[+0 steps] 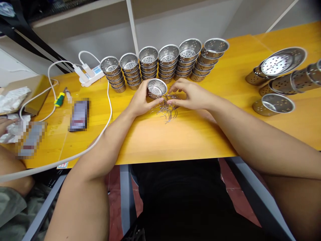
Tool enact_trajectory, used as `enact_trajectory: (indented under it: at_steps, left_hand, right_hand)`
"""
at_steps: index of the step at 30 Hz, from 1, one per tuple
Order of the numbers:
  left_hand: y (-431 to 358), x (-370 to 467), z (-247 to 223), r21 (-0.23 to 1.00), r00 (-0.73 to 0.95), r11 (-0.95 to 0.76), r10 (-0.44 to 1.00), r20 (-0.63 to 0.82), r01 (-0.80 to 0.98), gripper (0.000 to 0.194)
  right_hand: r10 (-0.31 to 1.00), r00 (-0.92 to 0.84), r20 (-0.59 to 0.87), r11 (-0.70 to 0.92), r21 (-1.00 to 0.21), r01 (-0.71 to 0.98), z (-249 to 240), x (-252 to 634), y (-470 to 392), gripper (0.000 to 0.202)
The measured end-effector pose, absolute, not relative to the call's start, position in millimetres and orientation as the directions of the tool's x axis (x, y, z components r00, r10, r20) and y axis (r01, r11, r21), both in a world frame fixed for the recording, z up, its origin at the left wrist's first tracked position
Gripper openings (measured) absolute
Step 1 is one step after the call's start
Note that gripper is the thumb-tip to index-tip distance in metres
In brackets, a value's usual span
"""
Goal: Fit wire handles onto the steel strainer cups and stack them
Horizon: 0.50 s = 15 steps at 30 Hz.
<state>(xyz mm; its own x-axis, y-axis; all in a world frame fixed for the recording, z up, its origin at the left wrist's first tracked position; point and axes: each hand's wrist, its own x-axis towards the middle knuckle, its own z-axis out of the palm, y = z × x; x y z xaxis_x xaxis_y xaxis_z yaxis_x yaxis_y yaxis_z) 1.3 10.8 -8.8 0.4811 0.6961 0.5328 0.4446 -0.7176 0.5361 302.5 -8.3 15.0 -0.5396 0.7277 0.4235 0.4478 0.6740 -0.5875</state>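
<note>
My left hand (140, 100) is closed around the side of a perforated steel cup (156, 88), which stands upright with its mouth facing up. Just in front of that cup lies a tangled pile of thin curved metal wires (170, 113). My right hand (192, 94) hovers at the right of the cup, over the edge of the pile. Its thumb and bent fingers are apart, and nothing shows clearly between them.
Stacked perforated cups (169, 55) form a row behind my hands. More cups (273, 104) lie tilted or stacked at the right. On the left are a power strip (92, 76), a white cable (109, 110), a phone (79, 115), a yellow-green screwdriver (60, 99) and a cardboard box (41, 97). Another person sits there.
</note>
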Motion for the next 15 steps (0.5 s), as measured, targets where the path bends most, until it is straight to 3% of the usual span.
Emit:
enact_trajectory:
  at_steps: [5,11,13,15]
  left_hand:
    - [0.4,7.8,3.8,0.492,0.574,-0.768,0.636,0.515,0.410,0.097]
    - [3.9,8.5,-3.9,0.519,0.599,-0.777,0.615,0.512,0.355,0.111]
    - [4.6,7.0,-5.7,0.526,0.604,-0.766,0.628,0.491,0.369,0.111]
    - [4.1,5.6,-5.9,0.511,0.607,-0.766,0.632,0.482,0.391,0.099]
  right_hand:
    - [0.710,-0.475,0.520,0.698,-0.610,0.377,18.0,283.6,-20.0,0.095]
    - [0.686,-0.438,0.581,0.728,-0.546,0.415,31.6,283.5,-23.9,0.089]
    - [0.645,-0.286,0.708,0.743,-0.494,0.452,45.3,296.1,-20.1,0.088]
    - [0.589,-0.071,0.805,0.725,-0.488,0.486,61.1,316.6,-12.7,0.097]
